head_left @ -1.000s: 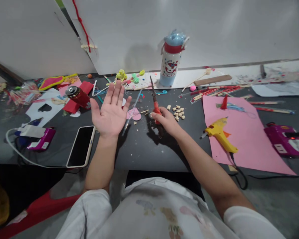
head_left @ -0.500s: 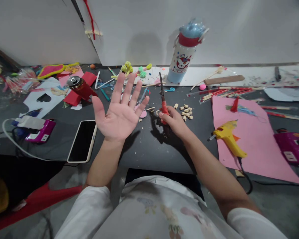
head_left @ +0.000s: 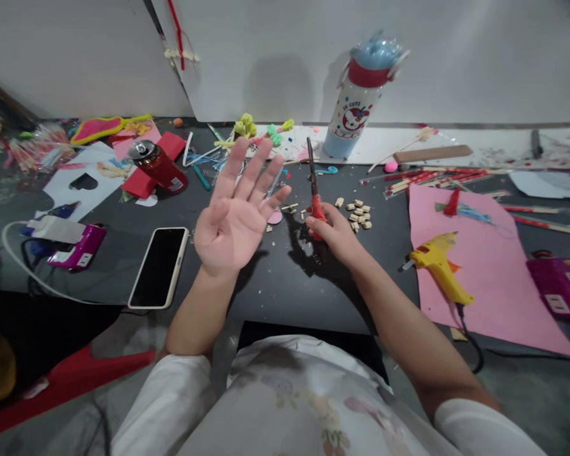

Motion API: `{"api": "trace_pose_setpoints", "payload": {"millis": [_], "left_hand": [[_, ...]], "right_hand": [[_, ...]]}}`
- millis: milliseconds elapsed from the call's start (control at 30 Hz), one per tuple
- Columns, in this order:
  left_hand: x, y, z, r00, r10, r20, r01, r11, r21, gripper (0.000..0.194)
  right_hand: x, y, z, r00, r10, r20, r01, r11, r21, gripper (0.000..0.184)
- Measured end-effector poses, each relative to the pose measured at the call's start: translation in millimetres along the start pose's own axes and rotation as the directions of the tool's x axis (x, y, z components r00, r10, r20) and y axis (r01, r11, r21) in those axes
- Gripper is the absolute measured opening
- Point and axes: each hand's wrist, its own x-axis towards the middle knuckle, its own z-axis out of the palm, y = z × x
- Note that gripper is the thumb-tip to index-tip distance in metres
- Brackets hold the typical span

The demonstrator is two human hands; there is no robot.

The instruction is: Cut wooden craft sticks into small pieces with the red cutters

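My left hand [head_left: 232,231] is raised above the table, palm towards me. Its fingers are stretched out and apart, the thumb bends across the palm, and nothing is in it. My right hand [head_left: 337,231] is closed round a red-handled tool [head_left: 313,174] whose long, narrow, dark metal end points up and away from me. Seen edge-on, it could be scissors or pliers; I cannot tell which. Just right of it lie several short pale wooden pieces [head_left: 360,212]. A pink disc [head_left: 275,216] is on the table between my hands.
A phone [head_left: 158,269] and a dark red can [head_left: 159,166] are on the left. Behind stands a bottle [head_left: 356,104]. To the right, a yellow glue gun [head_left: 439,266] rests on a pink sheet [head_left: 484,285]. Wrapped sticks [head_left: 437,180] and purple power strips [head_left: 558,288] lie around.
My left hand has turned slightly and shifted a little to the right, its thumb folding in over the palm. The right hand keeps its grip on the tool; the view has shifted slightly.
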Motion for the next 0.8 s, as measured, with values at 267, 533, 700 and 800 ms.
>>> {"api": "trace_pose_setpoints", "payload": {"millis": [267,533,700,800], "left_hand": [[17.2,-16.0,-40.6,0.856,0.326,-0.402,-0.112,0.874,0.472,0.019],[18.1,-26.5,-35.4,0.913,0.051,-0.404,0.137,0.896,0.423,0.028],[16.9,-16.0,-32.4,0.930,-0.096,-0.356,0.182,0.959,0.216,0.031],[17.0,-6.8,-25.3,0.963,-0.170,-0.208,0.169,0.985,-0.024,0.053]], "right_hand": [[-4.5,-6.1,-0.2,0.995,-0.030,0.092,0.026,0.999,0.043,0.045],[-12.1,-8.4,0.4,0.955,-0.132,0.267,0.094,0.984,0.149,0.042],[-11.2,-8.3,0.9,0.946,-0.141,0.293,0.047,0.951,0.305,0.047],[-12.9,-11.8,3.4,0.949,-0.108,0.296,-0.040,0.891,0.452,0.056]]}}
